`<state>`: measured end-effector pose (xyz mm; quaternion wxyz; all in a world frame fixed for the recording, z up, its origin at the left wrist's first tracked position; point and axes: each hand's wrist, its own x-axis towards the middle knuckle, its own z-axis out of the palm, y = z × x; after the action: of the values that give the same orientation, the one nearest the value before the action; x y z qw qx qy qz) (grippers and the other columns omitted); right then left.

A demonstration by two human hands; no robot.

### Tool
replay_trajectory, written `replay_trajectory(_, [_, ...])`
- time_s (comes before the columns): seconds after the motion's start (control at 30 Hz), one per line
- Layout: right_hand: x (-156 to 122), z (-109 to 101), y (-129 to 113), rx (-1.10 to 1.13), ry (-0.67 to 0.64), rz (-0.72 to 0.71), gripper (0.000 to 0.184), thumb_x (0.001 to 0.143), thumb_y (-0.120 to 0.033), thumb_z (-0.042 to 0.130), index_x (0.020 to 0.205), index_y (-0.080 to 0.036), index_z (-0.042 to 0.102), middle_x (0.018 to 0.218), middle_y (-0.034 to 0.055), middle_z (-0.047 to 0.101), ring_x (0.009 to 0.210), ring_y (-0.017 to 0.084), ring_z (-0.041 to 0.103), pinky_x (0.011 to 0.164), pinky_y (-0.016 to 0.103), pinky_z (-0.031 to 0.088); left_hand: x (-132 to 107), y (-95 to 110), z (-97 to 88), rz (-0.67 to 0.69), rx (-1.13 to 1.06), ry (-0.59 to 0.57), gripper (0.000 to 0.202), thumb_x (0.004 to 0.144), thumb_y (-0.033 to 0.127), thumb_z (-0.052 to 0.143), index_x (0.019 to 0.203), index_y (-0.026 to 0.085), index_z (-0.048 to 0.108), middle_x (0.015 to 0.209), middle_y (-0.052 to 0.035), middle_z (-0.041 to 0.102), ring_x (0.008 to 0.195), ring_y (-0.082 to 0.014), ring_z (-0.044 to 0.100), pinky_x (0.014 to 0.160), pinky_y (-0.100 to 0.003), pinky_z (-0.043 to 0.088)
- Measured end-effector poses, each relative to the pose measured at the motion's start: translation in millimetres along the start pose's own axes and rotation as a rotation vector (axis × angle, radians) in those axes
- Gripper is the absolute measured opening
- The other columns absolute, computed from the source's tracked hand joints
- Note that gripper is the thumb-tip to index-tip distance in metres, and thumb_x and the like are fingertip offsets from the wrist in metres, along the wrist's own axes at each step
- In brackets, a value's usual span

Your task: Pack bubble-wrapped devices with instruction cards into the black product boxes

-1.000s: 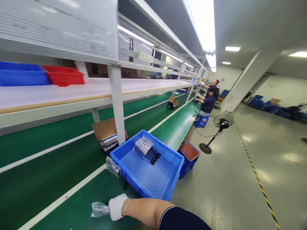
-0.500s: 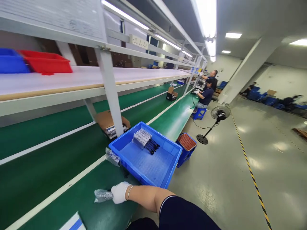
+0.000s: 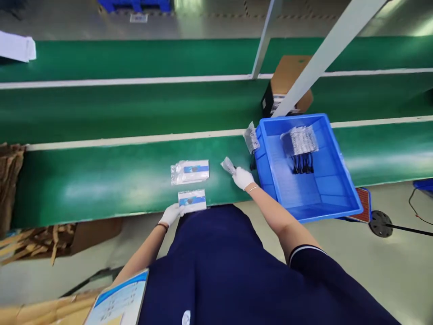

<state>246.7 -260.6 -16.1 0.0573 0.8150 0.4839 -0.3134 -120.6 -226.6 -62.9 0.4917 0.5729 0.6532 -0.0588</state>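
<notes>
My left hand, in a white glove, is at the bench's near edge. Its fingers grip the lower left corner of a flat white-and-blue packet. Just beyond lies a small stack of similar packets in clear plastic bags. My right hand, also gloved, is closed on one end of a bubble-wrapped piece over the green bench, left of the blue bin. Several bubble-wrapped pieces with black ends lie side by side in the bin. Another bubble-wrapped piece rests against its left wall.
A sloping white post stands behind the bin, beside an open cardboard box. Brown cardboard is stacked at the bench's left end. A fan base stands on the floor at right.
The view has swung left and down from the aisle to the bench. My left hand has come into view on a packet. My right hand still holds the bubble-wrapped piece.
</notes>
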Motion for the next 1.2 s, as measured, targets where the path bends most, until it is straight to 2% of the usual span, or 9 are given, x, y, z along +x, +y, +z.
replay_trajectory(0.1, [2,4,3,-0.031,0.000,0.016,0.032,0.094,-0.035,0.048,0.115,-0.010,0.048,0.112,0.0201,0.064,0.106,0.027,0.064,0.088,0.036,0.047,6,-4,5.0,-0.041,-0.105,0.039,0.030,0.069,0.043,0.068,0.057,0.019,0.054,0.051,0.0006,0.053,0.067,-0.0199,0.057,0.065,-0.028,0.046])
replay_trajectory(0.3, [10,12,7,-0.067,-0.014,0.041,0.037,0.094,-0.042,0.047,0.115,-0.011,0.045,0.112,0.0221,0.063,0.105,0.027,0.064,0.088,0.035,0.047,2,-8,4.0,-0.096,-0.327,0.135,0.041,0.067,0.054,0.070,0.077,0.015,0.062,0.062,-0.0024,0.061,0.067,-0.0168,0.057,0.063,-0.025,0.048])
replay_trajectory(0.57, [9,13,7,-0.092,0.023,0.051,0.035,0.093,-0.042,0.047,0.111,-0.012,0.046,0.105,0.0181,0.064,0.099,0.030,0.066,0.082,0.039,0.049,10,-6,-6.7,-0.194,-0.439,0.126,0.035,0.065,0.041,0.078,0.080,0.013,0.062,0.064,-0.0026,0.063,0.055,-0.0131,0.058,0.053,-0.023,0.046])
replay_trajectory(1.0, [7,12,8,-0.128,0.003,0.065,0.039,0.094,-0.045,0.045,0.115,-0.012,0.046,0.107,0.0199,0.063,0.099,0.028,0.066,0.082,0.036,0.048,10,-5,-10.6,-0.227,-0.517,0.051,0.028,0.064,0.031,0.080,0.076,0.013,0.063,0.064,-0.0003,0.063,0.055,-0.0116,0.059,0.057,-0.023,0.046])
replay_trajectory(1.1, [8,10,9,-0.126,0.000,0.076,0.038,0.093,-0.044,0.047,0.114,-0.012,0.047,0.107,0.0194,0.064,0.101,0.028,0.066,0.082,0.035,0.048,14,-7,-9.0,-0.225,-0.507,0.021,0.024,0.070,0.028,0.078,0.078,0.012,0.062,0.066,0.0002,0.063,0.055,-0.0100,0.058,0.056,-0.021,0.046])
replay_trajectory(1.2, [6,3,8,-0.121,-0.008,0.083,0.038,0.094,-0.045,0.046,0.114,-0.013,0.047,0.108,0.0198,0.064,0.103,0.027,0.066,0.082,0.032,0.046,16,-7,-9.6,-0.223,-0.467,-0.011,0.016,0.085,0.025,0.067,0.086,0.011,0.060,0.072,0.0004,0.061,0.058,-0.0086,0.057,0.056,-0.021,0.048])
